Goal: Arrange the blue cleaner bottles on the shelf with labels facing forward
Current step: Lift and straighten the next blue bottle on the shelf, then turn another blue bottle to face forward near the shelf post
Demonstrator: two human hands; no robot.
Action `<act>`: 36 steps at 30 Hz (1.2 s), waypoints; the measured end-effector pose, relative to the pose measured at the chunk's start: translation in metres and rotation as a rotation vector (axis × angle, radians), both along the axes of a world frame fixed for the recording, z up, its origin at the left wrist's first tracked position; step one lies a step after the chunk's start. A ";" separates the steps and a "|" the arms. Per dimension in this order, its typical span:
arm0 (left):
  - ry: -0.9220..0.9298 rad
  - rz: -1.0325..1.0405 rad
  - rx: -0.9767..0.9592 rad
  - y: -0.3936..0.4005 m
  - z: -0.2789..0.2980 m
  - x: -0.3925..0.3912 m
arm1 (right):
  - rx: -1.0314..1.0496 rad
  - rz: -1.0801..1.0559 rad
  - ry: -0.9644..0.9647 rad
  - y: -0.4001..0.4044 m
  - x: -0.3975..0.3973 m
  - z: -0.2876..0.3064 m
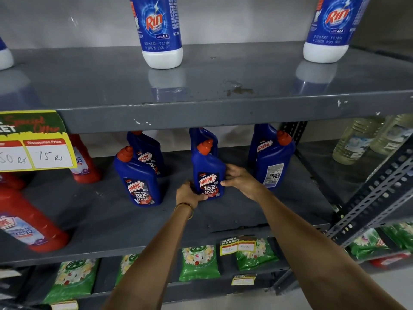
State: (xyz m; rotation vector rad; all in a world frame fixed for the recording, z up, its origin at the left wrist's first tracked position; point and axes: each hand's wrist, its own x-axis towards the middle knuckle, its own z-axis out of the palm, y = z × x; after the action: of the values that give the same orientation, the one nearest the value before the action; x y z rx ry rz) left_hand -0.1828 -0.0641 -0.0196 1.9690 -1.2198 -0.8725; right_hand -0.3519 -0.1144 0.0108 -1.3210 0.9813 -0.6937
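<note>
Several blue cleaner bottles with red caps stand on the grey middle shelf (111,220). The middle front bottle (209,171) stands upright with its label facing me; my left hand (190,194) grips its lower left side and my right hand (240,179) holds its right side. Another blue bottle (202,136) stands right behind it. The left front bottle (138,180) shows its label forward, with one more (147,153) behind it. The right front bottle (273,162) shows its back label; the bottle behind it (261,142) shows its front label.
Red cleaner bottles (29,222) stand at the left of the same shelf. A yellow price tag (33,142) hangs from the upper shelf edge. White-and-blue bottles (159,30) stand on the upper shelf. Green packets (199,262) fill the lower shelf. A slotted metal upright (368,198) runs along the right.
</note>
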 end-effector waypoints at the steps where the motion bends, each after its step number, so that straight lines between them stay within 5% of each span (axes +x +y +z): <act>1: 0.006 0.009 0.008 0.002 0.000 0.000 | 0.005 -0.026 0.014 0.001 -0.001 -0.001; 9: 0.186 0.118 0.042 0.023 -0.010 -0.009 | -0.007 -0.483 0.201 0.020 -0.012 -0.014; 19: 0.142 -0.115 0.034 0.017 -0.006 -0.082 | -0.033 -0.790 0.277 0.040 -0.079 -0.031; 25: 0.183 -0.237 0.042 -0.014 0.005 -0.122 | 0.005 -0.767 0.299 0.016 -0.125 -0.025; 36: 0.170 -0.228 -0.013 -0.067 0.011 -0.168 | -0.117 -0.349 0.106 -0.030 -0.159 -0.018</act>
State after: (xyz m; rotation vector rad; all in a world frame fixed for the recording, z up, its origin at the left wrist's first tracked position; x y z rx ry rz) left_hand -0.3504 -0.1310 -0.0089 1.7290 -1.3624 -1.1180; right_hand -0.5104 -0.1444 -0.0068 -1.3113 1.2907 -0.9655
